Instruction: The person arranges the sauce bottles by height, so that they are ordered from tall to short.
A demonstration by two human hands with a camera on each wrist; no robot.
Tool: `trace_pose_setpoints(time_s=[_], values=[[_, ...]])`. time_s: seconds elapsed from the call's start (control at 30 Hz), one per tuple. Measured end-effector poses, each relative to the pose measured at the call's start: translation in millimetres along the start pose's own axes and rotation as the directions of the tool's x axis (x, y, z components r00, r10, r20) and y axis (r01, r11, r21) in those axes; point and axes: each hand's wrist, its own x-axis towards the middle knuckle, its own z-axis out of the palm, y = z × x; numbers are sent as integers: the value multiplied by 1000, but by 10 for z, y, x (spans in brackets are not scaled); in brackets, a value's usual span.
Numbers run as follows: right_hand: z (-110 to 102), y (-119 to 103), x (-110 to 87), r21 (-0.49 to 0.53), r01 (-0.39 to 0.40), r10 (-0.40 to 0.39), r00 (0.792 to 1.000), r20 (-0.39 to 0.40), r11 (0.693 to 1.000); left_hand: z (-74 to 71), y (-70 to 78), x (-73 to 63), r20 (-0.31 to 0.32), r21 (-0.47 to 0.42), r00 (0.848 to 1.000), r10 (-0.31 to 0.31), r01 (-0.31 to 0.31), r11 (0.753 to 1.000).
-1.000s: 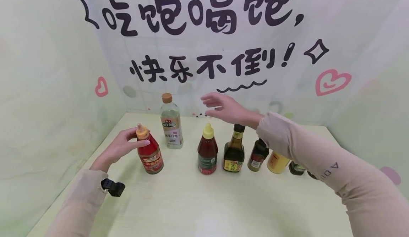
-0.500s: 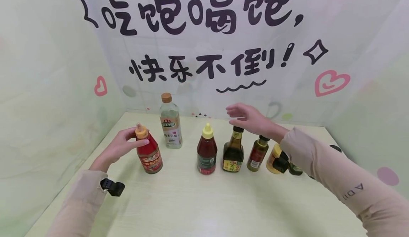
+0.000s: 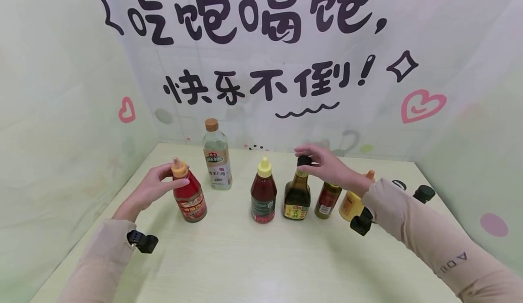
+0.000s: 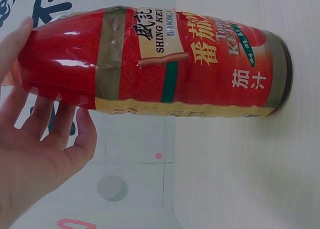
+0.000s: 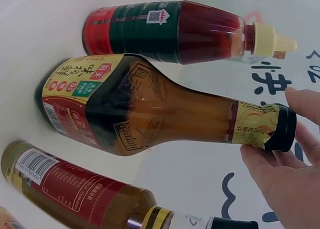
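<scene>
On the left side of the table, my left hand holds a red ketchup bottle by its upper part, just under the orange cap. That bottle stands upright, and its printed label fills much of the left wrist view. My right hand has its thumb and fingers around the black cap and neck of a dark soy sauce bottle. In the right wrist view, thumb and fingers lie on either side of the soy sauce bottle's cap. The soy sauce bottle stands on the table.
A clear vinegar bottle stands behind the ketchup. Left of the soy sauce is a dark red squeeze bottle with a yellow cap. To its right stand a red-labelled bottle and a yellow bottle; my right sleeve partly hides others.
My right hand has moved rightward and down from the air near the back wall onto the soy sauce bottle's cap. My left hand stays on the ketchup bottle.
</scene>
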Motion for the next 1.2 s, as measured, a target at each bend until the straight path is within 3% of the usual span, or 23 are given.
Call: trace_pose_setpoints(time_s=[0.3, 0.57, 0.9, 1.2], values=[[50, 112, -61, 26, 6, -6, 1000, -25, 1000, 14, -31, 0, -6, 0, 1000, 11, -11, 1000], [88, 128, -50, 19, 3, -1, 998, -57, 1000, -24, 8, -19, -19, 59, 999, 45, -43, 997], [99, 159, -70, 33, 7, -5, 998, -60, 999, -13, 6, -24, -8, 67, 1000, 28, -28, 997], [82, 158, -75, 26, 18, -17, 998, -56, 1000, 7, 107, -57, 0, 72, 999, 43, -42, 997]])
